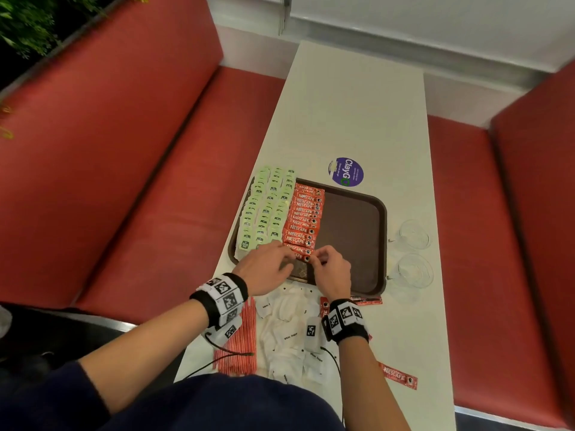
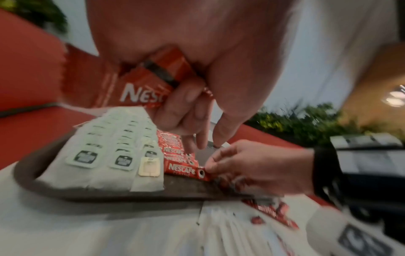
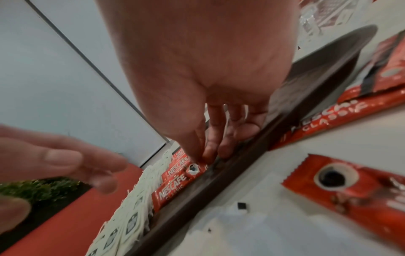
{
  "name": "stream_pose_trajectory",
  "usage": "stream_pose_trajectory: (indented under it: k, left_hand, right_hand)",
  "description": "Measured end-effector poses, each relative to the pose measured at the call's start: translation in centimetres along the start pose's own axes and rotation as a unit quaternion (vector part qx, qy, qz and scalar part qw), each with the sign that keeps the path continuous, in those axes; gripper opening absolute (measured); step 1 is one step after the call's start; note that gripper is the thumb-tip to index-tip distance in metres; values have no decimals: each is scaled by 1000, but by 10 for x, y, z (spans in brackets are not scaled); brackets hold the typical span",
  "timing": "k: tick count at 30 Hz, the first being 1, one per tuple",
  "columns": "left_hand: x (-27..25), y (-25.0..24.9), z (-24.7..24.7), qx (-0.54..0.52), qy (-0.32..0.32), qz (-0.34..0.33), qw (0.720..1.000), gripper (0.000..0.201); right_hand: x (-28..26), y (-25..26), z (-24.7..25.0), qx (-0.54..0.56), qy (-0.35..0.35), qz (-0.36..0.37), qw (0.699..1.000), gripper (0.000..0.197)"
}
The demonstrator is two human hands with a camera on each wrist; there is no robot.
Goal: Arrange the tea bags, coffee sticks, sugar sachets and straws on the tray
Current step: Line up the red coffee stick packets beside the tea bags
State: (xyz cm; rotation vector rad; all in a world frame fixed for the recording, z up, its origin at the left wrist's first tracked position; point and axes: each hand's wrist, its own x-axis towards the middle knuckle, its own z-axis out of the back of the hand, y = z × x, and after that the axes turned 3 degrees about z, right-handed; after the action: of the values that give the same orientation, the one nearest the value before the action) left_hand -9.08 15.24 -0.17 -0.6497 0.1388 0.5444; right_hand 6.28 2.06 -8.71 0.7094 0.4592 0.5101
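A brown tray (image 1: 351,237) holds three columns of green tea bags (image 1: 264,213) and a column of red coffee sticks (image 1: 303,219). Both hands meet at the near end of that column. My right hand (image 1: 315,258) pinches the end of the nearest coffee stick (image 2: 184,168), which lies flat on the tray. My left hand (image 1: 289,255) grips spare coffee sticks (image 2: 162,69) against its palm, and its straighter fingers reach down to the column. White sugar sachets (image 1: 289,334) and red-wrapped straws (image 1: 241,337) lie on the table in front of the tray.
Loose coffee sticks (image 1: 398,376) lie on the white table (image 1: 357,104) near my right wrist. Two clear glass cups (image 1: 413,253) stand right of the tray. A purple sticker (image 1: 346,172) sits behind it. Red bench seats (image 1: 124,181) flank the table.
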Motion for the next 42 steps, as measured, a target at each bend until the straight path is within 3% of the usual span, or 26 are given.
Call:
stream_pose_trajectory:
  k: [5, 11, 23, 33, 36, 39, 42]
  left_hand:
    - [6, -11, -37, 158, 33, -11, 987, 44]
    - [12, -8, -60, 204, 19, -12, 979, 60]
    - [20, -4, -70, 199, 14, -9, 980, 60]
    - [23, -4, -66, 184, 19, 1, 983, 51]
    - [25, -4, -58, 127, -5, -13, 992, 40]
    - [28, -10, -40, -54, -49, 3, 997, 24]
    - [32, -17, -21, -293, -89, 89, 948, 25]
  right_hand:
    - [2, 1, -1, -23, -6, -4, 1000, 8]
    - [7, 0, -1, -57, -14, 6, 998, 8]
    - [9, -2, -6, -59, -30, 3, 998, 18]
    - [9, 2, -5, -52, -36, -19, 998, 14]
    - [4, 8, 6, -18, -59, -9, 998, 13]
    - [-7, 21, 24, 67, -78, 20, 995, 8]
    - [-31, 42, 39, 139, -19, 26, 990, 12]
